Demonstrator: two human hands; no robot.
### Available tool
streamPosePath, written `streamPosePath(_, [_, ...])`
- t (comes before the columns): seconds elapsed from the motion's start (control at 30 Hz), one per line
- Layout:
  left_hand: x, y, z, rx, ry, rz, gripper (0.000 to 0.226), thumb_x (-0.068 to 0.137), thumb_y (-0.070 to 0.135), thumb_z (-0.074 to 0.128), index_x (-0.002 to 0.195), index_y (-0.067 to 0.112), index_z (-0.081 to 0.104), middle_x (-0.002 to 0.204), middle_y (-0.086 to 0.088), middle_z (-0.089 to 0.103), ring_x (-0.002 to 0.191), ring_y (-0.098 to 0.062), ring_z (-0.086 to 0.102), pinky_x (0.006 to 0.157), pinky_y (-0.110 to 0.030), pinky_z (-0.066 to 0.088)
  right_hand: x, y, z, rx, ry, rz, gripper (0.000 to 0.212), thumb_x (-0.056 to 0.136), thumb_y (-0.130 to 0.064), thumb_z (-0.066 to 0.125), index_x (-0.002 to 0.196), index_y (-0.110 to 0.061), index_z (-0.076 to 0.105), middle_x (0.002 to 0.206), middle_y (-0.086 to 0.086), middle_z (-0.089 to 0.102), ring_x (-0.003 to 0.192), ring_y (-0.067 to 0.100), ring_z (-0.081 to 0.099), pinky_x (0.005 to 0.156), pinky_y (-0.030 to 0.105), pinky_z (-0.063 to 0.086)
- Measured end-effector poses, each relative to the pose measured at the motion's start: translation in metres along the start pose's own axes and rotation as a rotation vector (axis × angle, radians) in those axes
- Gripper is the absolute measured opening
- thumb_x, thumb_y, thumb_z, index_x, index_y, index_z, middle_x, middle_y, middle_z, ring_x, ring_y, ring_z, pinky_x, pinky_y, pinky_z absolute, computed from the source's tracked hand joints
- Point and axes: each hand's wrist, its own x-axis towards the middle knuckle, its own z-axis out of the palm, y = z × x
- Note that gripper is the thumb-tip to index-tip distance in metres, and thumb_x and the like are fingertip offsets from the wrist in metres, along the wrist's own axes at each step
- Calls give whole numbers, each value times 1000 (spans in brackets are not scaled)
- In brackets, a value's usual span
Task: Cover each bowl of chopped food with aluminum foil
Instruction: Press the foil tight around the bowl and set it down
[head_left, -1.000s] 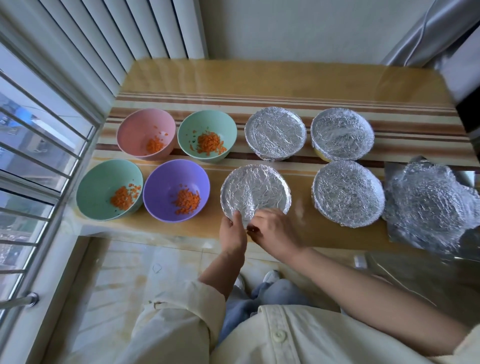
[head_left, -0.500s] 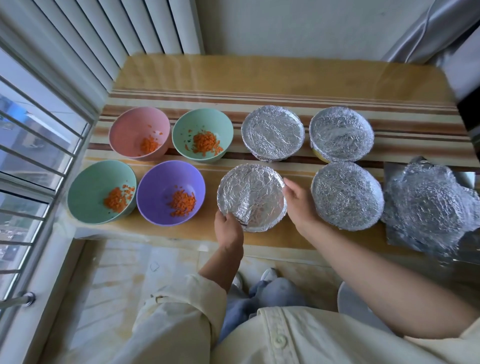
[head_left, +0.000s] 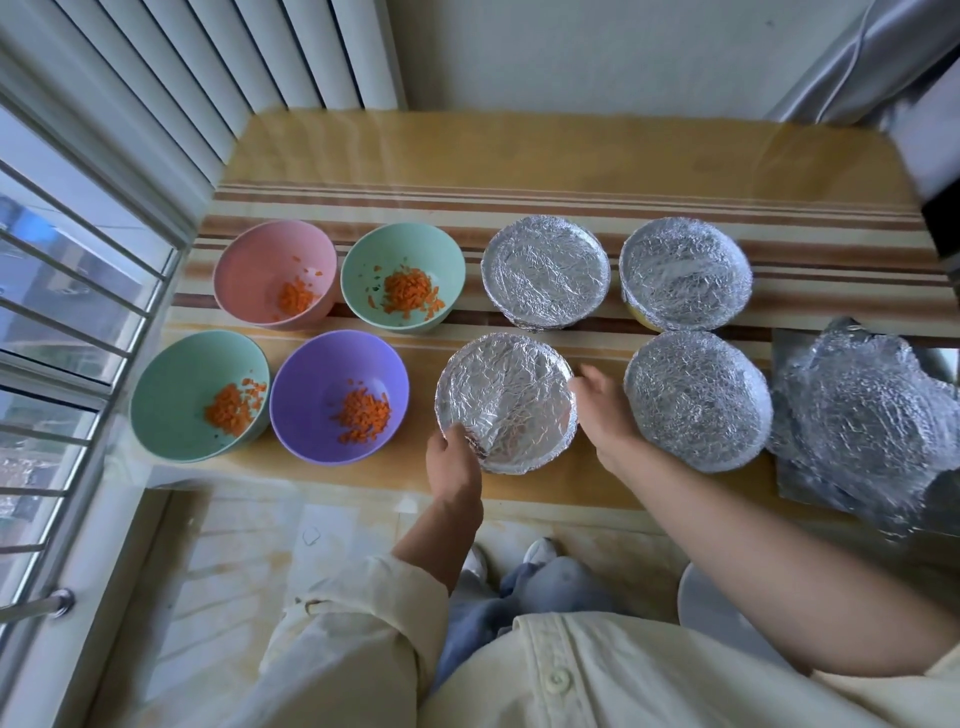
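Moved: over the past second the right hand (head_left: 602, 410) has gone from the near rim, next to the left hand (head_left: 454, 462), round to the right side of the near-middle covered bowl (head_left: 506, 400); the left hand has stayed put.
Left hand: grips the near-left rim of that bowl, thumb on the foil top.
Right hand: cupped round the bowl's right side with the thumb at the rim; it is slightly blurred and the fingertips are hidden.
Near-middle covered bowl: stands near the front edge of the table (head_left: 519, 150), between the purple bowl (head_left: 337, 395) and the near-right covered bowl (head_left: 698, 397); crinkled aluminum foil spans its mouth and folds down over the rim, so the contents are hidden.
Back row, covered: the far-middle covered bowl (head_left: 545, 270) and far-right covered bowl (head_left: 685, 273) are both sealed with foil.
Open bowls: the pink bowl (head_left: 275, 283) and far green bowl (head_left: 402, 278) stand behind, the near green bowl (head_left: 200, 395) and the purple bowl in front; each holds a small heap of chopped orange pieces.
Spare foil: crumpled foil sheets (head_left: 862, 421) lie at the table's right end, just beside the near-right covered bowl.
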Motion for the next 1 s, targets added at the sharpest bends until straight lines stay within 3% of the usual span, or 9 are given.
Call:
streamPosePath(0.07, [-3, 1, 2, -14, -27, -14, 24, 95, 23, 42, 88, 6, 59, 83, -10, 57, 81, -25, 53, 78, -41, 45, 2, 5, 4, -29, 15, 2, 27, 96, -15, 38, 76, -16, 57, 73, 5, 53, 75, 23, 48, 64, 34, 36])
streamPosePath(0.13, [-2, 1, 2, 15, -42, 19, 33, 102, 22, 35, 83, 7, 58, 81, -8, 57, 82, -24, 51, 77, -37, 42, 2, 9, 7, -45, 52, -11, 35, 94, -11, 38, 61, -19, 29, 58, -1, 27, 60, 16, 27, 58, 31, 18])
streamPosePath(0.5, [-7, 12, 1, -109, -231, -19, 34, 105, 30, 39, 129, 9, 53, 115, -9, 62, 102, -22, 62, 97, -41, 49, -15, 18, -6, 71, -15, 40, 26, 96, -9, 39, 70, -12, 41, 66, 8, 35, 64, 20, 35, 60, 33, 25])
streamPosePath(0.53, [-9, 12, 3, -115, -243, -20, 32, 105, 28, 38, 126, 10, 54, 113, -8, 62, 97, -20, 62, 93, -38, 50, -18, 19, -7, 73, -3, 59, 22, 97, -9, 38, 82, -3, 53, 79, -3, 30, 81, 15, 22, 66, 37, 37])
streamPosePath(0.57, [-9, 10, 4, -124, -250, -25, 30, 106, 28, 37, 122, 11, 56, 112, -9, 64, 96, -19, 63, 93, -38, 50, -20, 22, -7, 56, 20, 93, 25, 98, -10, 38, 102, 6, 56, 124, 18, 45, 121, 34, 38, 80, 44, 43])
streamPosePath(0.63, [-8, 8, 7, -95, -224, -32, 29, 106, 30, 36, 116, 14, 58, 116, -11, 65, 105, -25, 64, 101, -41, 49, -26, 28, -7, 56, 68, 117, 29, 99, -11, 37, 111, 10, 53, 105, 24, 58, 105, 35, 55, 82, 40, 44])
streamPosePath(0.73, [-6, 6, 9, -42, -205, -32, 32, 105, 34, 33, 115, 17, 59, 120, -10, 66, 111, -26, 63, 104, -44, 48, -27, 34, -2, 100, 97, 147, 21, 97, -11, 38, 84, -1, 49, 77, 10, 42, 73, 18, 37, 60, 32, 31])
streamPosePath(0.87, [-8, 11, 10, 7, -243, -34, 35, 106, 37, 33, 114, 16, 60, 101, 0, 66, 92, -16, 62, 85, -30, 51, -18, 43, -2, 240, 34, 215, 17, 86, -27, 42, 76, -15, 45, 85, 16, 53, 78, 25, 48, 70, 34, 38])
streamPosePath(1.0, [-7, 12, 4, 61, -305, -43, 37, 101, 42, 45, 118, 14, 63, 103, -2, 68, 90, -16, 60, 74, -27, 43, -20, 44, -7, 342, -64, 306, 27, 94, -41, 48, 105, -17, 52, 115, 8, 57, 105, 26, 55, 81, 43, 53])
